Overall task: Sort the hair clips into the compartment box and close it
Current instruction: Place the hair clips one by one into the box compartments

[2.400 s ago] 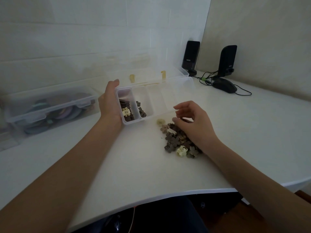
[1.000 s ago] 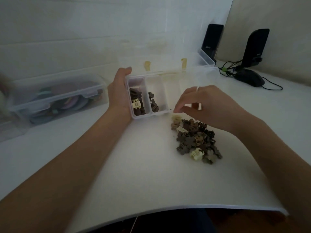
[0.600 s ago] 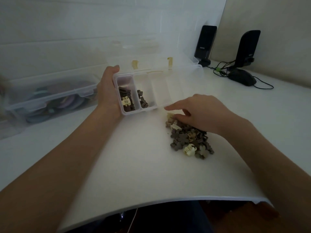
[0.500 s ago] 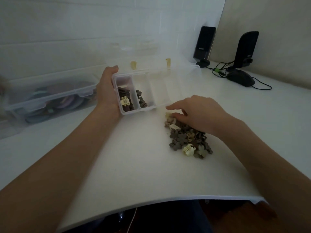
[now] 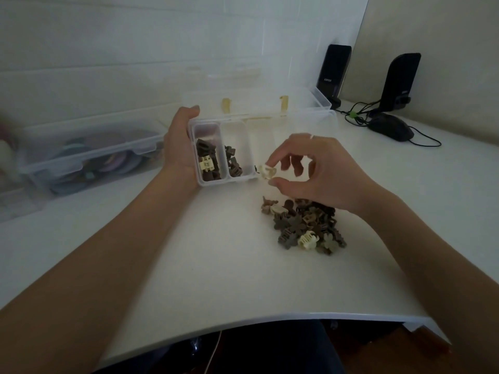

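Note:
A clear compartment box (image 5: 224, 182) stands open on the white table, its lid (image 5: 270, 101) tipped back. My left hand (image 5: 179, 147) grips the box's left end. The two leftmost compartments hold brown hair clips, with one cream clip (image 5: 206, 165) among them. My right hand (image 5: 316, 168) pinches a cream hair clip (image 5: 267, 171) between thumb and forefinger, lifted just off the box's front right edge. A pile of brown and cream hair clips (image 5: 305, 225) lies on the table below that hand.
A second clear lidded box (image 5: 89, 152) with coloured items sits at the left. Two black speakers (image 5: 334, 74) (image 5: 399, 82), a black mouse (image 5: 391, 128) and cables stand at the back right. The table's front edge (image 5: 270, 317) curves near me.
My right hand has risen from the pile with a cream clip pinched in its fingers and moved toward the box. My left hand has stayed on the box.

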A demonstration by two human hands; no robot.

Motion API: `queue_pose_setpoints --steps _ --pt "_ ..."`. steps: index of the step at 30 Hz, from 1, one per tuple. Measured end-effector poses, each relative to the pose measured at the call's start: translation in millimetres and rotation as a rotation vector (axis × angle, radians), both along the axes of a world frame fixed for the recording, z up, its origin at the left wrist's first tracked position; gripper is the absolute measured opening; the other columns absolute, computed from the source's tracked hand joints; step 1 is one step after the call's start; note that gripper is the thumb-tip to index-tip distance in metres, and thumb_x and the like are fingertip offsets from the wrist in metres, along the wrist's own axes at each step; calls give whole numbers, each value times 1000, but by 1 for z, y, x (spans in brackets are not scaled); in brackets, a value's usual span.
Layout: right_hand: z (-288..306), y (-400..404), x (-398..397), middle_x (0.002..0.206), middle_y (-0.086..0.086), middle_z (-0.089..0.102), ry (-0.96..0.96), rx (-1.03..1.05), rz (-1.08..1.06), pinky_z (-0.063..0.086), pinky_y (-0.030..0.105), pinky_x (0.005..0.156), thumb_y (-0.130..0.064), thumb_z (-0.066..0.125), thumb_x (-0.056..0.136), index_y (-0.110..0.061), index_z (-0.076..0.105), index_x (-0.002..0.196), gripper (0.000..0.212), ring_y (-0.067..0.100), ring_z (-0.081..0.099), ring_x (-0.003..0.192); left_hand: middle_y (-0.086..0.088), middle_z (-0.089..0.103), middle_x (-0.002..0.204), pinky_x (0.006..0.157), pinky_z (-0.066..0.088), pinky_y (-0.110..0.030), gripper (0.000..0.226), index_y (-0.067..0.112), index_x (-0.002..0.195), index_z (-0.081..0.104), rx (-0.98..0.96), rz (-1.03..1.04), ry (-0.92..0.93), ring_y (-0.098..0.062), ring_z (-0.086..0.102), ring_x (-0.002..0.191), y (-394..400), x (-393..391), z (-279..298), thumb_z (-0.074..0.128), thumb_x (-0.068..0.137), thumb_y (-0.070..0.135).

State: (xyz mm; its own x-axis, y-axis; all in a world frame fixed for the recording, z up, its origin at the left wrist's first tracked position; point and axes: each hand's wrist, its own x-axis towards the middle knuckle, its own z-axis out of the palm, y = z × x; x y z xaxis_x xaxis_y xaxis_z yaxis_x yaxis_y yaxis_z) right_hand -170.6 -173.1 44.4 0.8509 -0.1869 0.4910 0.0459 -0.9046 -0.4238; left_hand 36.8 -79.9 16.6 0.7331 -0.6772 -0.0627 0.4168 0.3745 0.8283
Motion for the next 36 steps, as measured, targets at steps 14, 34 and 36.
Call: queue_pose_setpoints --steps 14,34,36 --pt "-8 -2 4 88 -5 66 -67 76 -9 41 5 60 -9 75 77 -13 66 95 20 15 60 74 -9 44 80 72 43 -35 56 16 94 47 -9 -224 -69 -24 48 69 0 -8 0 71 53 46" --pt "-2 -25 -2 99 -13 54 -78 -139 -272 45 23 62 -14 65 82 -26 65 89 15 6 51 75 -7 47 71 63 45 -28 37 17 74 51 38 -188 -71 -22 50 59 -1 5 -3 65 61 49" --pt "1 -21 -4 95 -11 60 -85 -90 -186 38 11 59 -11 67 82 -23 68 89 14 8 53 71 -6 46 69 60 45 -25 35 17 72 50 30 -183 -84 -21 49 57 -1 4 -3 61 67 49"
